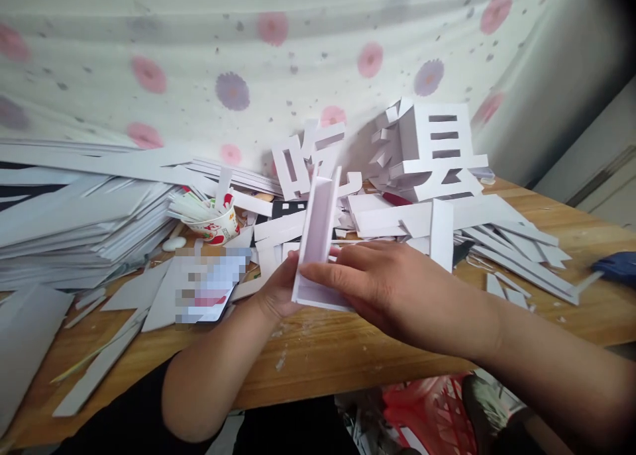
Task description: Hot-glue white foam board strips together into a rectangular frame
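Between my hands, above the table's front part, is a white foam-board channel piece [317,233] with raised side walls and a wider foot toward me. My left hand [284,286] grips it from the left and beneath, its fingers mostly hidden behind the piece. From the right my right hand [380,283] closes on the foot, with a finger pressed on the inner face and the thumb out of sight. Beyond it stand white foam-board characters [442,134], built up with thick sides. A phone [213,293] with its screen lit lies left of my left hand.
Stacked white boards [74,223] fill the left of the wooden table [318,369]. A paper cup [218,226] holds white strips. Loose strips [527,256] and offcuts cover the right side. A flowered curtain [298,64] hangs behind; a red bag [422,408] sits below the front edge.
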Demonstrator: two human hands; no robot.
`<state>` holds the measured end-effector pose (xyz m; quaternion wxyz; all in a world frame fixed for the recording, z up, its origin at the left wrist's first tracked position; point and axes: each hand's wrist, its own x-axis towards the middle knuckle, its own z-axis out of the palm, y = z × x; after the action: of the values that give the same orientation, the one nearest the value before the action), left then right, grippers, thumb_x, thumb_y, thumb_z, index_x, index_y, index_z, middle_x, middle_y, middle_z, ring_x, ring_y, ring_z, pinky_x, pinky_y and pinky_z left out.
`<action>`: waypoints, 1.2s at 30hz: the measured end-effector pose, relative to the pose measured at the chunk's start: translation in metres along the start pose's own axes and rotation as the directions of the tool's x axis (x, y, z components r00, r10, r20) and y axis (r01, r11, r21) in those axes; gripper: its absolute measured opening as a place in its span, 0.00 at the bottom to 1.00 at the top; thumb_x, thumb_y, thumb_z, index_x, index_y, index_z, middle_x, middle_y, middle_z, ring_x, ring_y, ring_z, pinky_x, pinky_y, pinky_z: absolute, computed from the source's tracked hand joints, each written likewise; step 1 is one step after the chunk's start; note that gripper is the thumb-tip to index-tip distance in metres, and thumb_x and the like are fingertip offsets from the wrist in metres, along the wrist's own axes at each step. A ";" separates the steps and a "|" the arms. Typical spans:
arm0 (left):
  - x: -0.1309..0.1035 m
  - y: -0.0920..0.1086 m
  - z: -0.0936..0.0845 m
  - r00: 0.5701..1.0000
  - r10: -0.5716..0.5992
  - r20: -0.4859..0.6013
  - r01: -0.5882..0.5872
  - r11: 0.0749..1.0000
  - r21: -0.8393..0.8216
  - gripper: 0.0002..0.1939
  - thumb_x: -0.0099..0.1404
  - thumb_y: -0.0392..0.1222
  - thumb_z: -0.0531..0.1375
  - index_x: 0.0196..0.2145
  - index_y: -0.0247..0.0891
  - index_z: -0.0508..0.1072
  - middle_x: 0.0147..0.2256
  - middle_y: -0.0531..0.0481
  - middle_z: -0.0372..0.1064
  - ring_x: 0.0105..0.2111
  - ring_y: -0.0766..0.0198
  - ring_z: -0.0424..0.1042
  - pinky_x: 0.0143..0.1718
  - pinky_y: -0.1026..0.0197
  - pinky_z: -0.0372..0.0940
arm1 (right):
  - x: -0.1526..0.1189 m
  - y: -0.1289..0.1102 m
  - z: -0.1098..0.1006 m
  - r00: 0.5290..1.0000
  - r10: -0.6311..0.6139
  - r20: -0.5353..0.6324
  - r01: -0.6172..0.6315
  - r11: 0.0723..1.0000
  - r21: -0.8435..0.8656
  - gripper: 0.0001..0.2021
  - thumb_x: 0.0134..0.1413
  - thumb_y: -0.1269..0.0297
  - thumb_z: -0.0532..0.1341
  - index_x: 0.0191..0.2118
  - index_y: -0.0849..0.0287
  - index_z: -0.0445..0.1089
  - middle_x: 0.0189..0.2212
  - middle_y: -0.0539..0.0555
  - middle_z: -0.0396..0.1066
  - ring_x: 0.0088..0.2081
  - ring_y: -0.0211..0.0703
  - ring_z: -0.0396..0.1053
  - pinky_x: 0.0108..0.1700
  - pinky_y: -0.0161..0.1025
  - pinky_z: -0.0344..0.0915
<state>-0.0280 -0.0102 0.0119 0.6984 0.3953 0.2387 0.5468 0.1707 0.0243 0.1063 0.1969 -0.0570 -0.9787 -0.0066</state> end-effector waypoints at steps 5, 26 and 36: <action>0.001 -0.002 -0.002 1.000 0.009 0.001 -0.009 0.998 -0.065 0.35 0.52 0.66 0.62 0.45 0.32 0.73 0.35 0.46 0.76 0.38 0.54 0.74 0.43 0.56 0.66 | 0.005 0.006 0.009 0.999 -0.019 0.033 0.015 0.993 0.114 0.19 0.65 0.73 0.56 0.59 0.55 0.61 0.36 0.54 0.68 0.37 0.42 0.68 0.41 0.36 0.64; 0.003 -0.013 -0.011 0.999 -0.021 -0.045 0.019 0.998 -0.061 0.36 0.51 0.66 0.64 0.44 0.30 0.75 0.32 0.42 0.75 0.29 0.57 0.73 0.29 0.58 0.68 | 0.004 0.014 0.029 0.995 -0.064 -0.070 0.076 0.982 0.175 0.08 0.67 0.73 0.50 0.43 0.64 0.66 0.32 0.55 0.67 0.32 0.41 0.62 0.36 0.36 0.56; 0.002 -0.011 -0.007 0.999 -0.034 -0.011 0.033 0.995 -0.095 0.32 0.53 0.65 0.62 0.40 0.31 0.76 0.31 0.43 0.75 0.28 0.58 0.73 0.27 0.60 0.67 | -0.005 0.018 0.032 0.993 0.001 -0.117 0.037 0.945 0.326 0.16 0.64 0.72 0.58 0.56 0.61 0.62 0.40 0.55 0.67 0.37 0.40 0.64 0.40 0.36 0.61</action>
<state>-0.0258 -0.0069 -0.0011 0.7241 0.3540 0.2234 0.5482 0.1643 0.0423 0.0746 0.2600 -0.0140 -0.9537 0.1507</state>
